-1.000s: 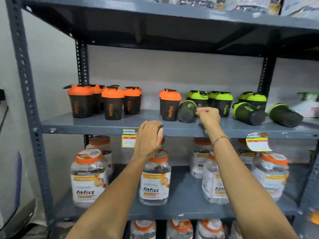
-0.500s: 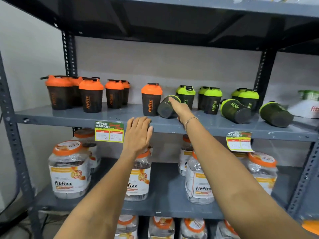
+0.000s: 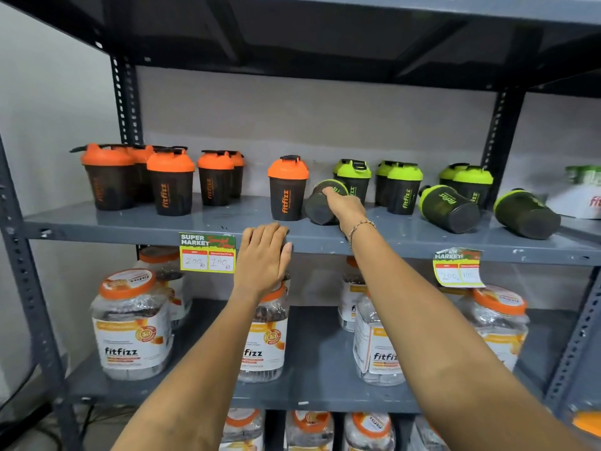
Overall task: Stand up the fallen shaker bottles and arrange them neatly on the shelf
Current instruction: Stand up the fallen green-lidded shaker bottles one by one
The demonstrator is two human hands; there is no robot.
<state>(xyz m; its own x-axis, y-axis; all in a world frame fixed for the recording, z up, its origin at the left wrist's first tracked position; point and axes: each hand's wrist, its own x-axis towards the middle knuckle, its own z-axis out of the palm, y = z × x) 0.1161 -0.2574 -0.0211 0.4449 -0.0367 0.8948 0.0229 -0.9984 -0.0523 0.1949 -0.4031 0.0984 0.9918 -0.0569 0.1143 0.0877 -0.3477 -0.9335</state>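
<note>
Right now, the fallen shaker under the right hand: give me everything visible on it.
The fallen shaker bottle lies on its side on the grey shelf, dark smoky plastic cup, flat base toward the camera, green lid pointing back. It lies close beside the upright orange-lidded shaker; contact unclear. The right hand rests on its upper side, fingers over the lid end.
</note>
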